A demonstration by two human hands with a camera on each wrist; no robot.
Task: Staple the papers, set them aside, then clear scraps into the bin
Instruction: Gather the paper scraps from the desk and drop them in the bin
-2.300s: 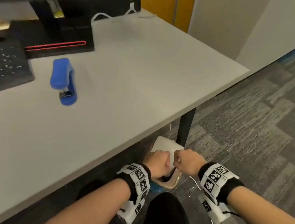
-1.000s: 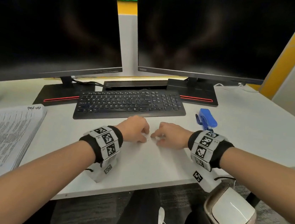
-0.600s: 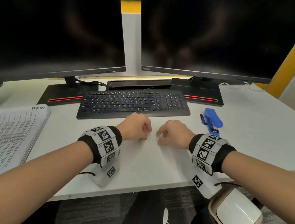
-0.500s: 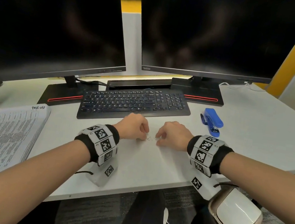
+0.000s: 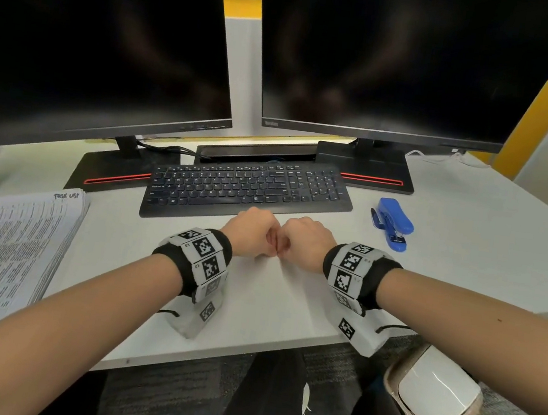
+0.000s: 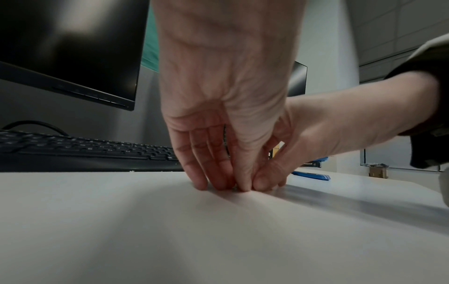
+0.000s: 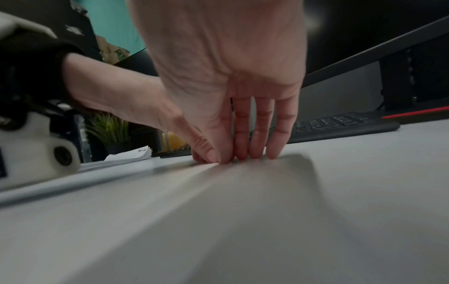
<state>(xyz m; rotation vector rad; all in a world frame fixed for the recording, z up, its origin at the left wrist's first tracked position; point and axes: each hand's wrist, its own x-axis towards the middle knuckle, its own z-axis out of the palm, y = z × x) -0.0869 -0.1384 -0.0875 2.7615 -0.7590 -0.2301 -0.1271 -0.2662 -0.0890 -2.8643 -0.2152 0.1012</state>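
stage: clearing scraps, late in task | papers (image 5: 1, 253) lay stacked at desk's left, apparently set aside | stapler (image 5: 395, 224) idle beside keyboard (image 5: 247, 188) | left hand (image 5: 252, 232) and right hand (image 5: 308, 242) met fingertip to fingertip on desk (image 5: 287, 312), pinching together; scraps hidden under them | bin (image 5: 433, 399) below desk edge, at right, awaited the scraps

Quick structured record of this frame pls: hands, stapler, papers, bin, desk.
left hand: fingertips down on the desk, bunched against the right hand's; any scrap between them is hidden
right hand: same pose, fingertips meeting the left's
stapler: blue, on the desk right of the keyboard, untouched
papers: printed stack at the desk's left edge, apart from both hands
bin: on the floor, below the desk's right front edge, white lid on top
desk: white, two dark monitors at the back
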